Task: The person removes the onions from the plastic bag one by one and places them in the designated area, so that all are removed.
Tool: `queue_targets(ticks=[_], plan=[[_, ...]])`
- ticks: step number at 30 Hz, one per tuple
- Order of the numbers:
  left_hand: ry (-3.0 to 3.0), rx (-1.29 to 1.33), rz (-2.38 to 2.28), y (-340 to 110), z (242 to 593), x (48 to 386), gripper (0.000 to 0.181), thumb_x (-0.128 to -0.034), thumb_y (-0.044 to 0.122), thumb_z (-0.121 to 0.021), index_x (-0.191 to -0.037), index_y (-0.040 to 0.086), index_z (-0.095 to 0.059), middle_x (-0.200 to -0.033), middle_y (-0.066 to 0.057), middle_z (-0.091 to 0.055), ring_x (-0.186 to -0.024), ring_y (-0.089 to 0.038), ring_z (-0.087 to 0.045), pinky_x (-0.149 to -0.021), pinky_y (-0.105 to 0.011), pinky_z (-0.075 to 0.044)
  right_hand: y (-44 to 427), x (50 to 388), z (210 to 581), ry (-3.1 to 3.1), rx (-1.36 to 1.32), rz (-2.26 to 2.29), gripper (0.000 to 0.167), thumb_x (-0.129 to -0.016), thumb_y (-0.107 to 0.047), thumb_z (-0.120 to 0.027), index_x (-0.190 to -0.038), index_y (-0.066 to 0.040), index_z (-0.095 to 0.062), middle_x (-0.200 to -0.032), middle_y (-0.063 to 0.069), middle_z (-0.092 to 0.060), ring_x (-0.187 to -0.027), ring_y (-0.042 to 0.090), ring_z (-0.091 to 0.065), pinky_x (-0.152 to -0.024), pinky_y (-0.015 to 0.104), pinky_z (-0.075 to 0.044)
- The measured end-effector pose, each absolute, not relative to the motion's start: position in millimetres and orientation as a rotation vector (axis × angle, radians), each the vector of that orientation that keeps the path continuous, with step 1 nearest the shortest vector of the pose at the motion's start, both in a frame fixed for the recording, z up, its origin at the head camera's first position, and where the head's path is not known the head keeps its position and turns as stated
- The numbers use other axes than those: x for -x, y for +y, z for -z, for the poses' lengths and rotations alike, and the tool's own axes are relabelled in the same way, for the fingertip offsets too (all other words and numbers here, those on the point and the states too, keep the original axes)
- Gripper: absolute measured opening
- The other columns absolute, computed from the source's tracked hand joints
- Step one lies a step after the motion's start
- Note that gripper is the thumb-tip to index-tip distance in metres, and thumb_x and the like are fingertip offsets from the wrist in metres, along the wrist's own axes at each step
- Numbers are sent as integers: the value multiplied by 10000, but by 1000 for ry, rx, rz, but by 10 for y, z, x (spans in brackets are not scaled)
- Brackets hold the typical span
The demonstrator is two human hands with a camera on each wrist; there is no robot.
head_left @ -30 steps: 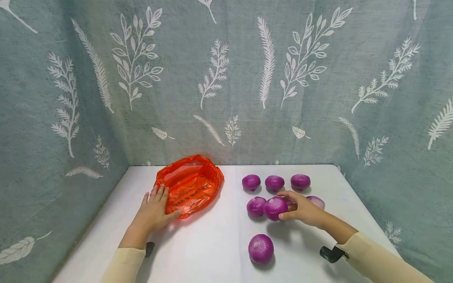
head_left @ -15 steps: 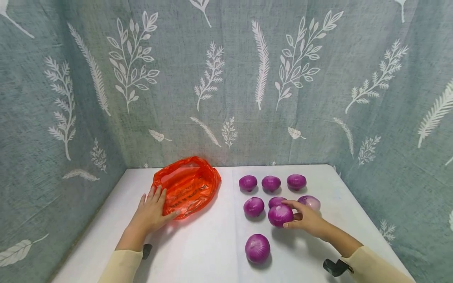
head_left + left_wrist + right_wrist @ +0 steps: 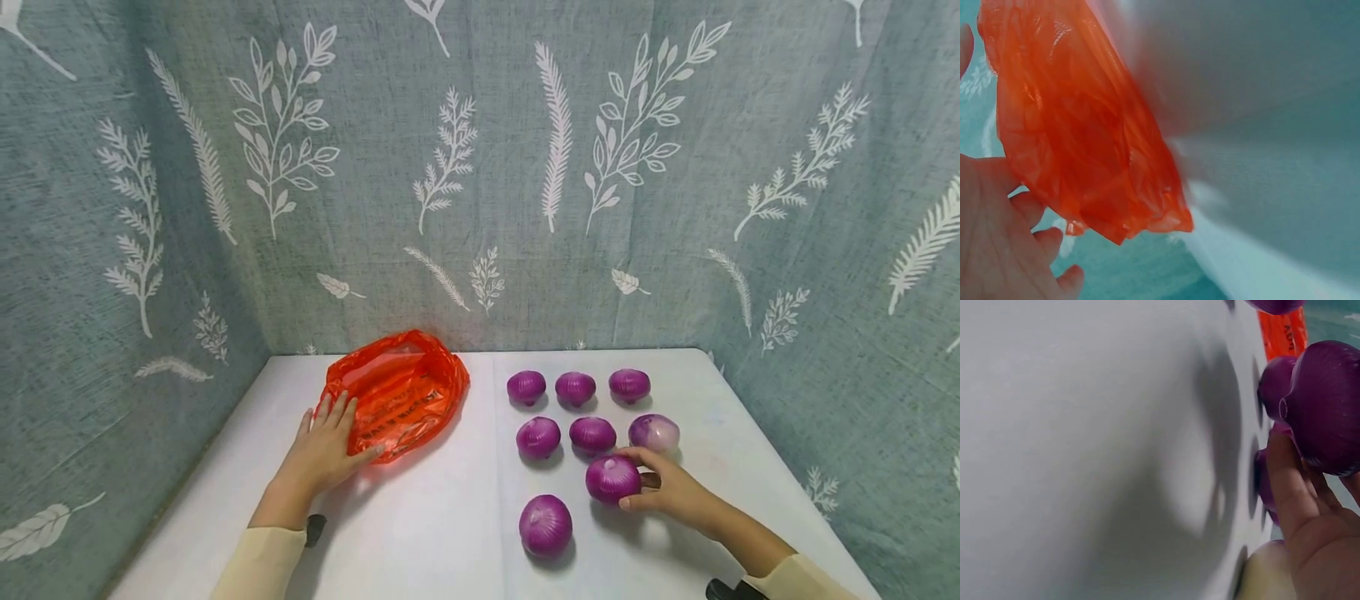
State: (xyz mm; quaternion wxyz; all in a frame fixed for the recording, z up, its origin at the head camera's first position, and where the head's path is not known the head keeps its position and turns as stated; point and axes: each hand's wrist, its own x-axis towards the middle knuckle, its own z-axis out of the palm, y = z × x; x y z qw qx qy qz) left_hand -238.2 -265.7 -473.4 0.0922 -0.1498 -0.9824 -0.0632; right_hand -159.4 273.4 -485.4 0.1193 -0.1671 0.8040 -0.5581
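My left hand lies with spread, straight fingers against the near left side of a red plastic bag, whose mouth gapes upward. In the left wrist view the fingertips touch the crinkled bag. Over on the right, my right hand holds a purple onion between thumb and fingers, just in front of the other onions. The right wrist view shows this held onion slightly above the white table, its shadow below. One onion sits alone nearer the front.
Behind the held onion stand two rows of onions: a back row with a purple onion in its middle, and a nearer row ending in a paler onion. The white table meets a leaf-patterned grey-green curtain at the back and sides.
My right hand has drawn the onion toward the front right, uncovering the onion behind it in the nearer row. My left hand stays at the bag.
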Motion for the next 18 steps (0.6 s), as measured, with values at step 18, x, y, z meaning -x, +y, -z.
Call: queue_targets(ticks=[18], plan=[[-2966, 436, 195, -2676, 4770, 2393, 1061, -853, 740, -483, -1507, -61, -243, -1565, -267, -173, -1415, -500, -99, -1106, -650, -55, 2783, 1403, 5029, 2327, 372, 1602, 746, -796, -160, -802, -1394, 54, -410, -1341, 259, -493, -1153, 377, -562, -916, 342, -489]])
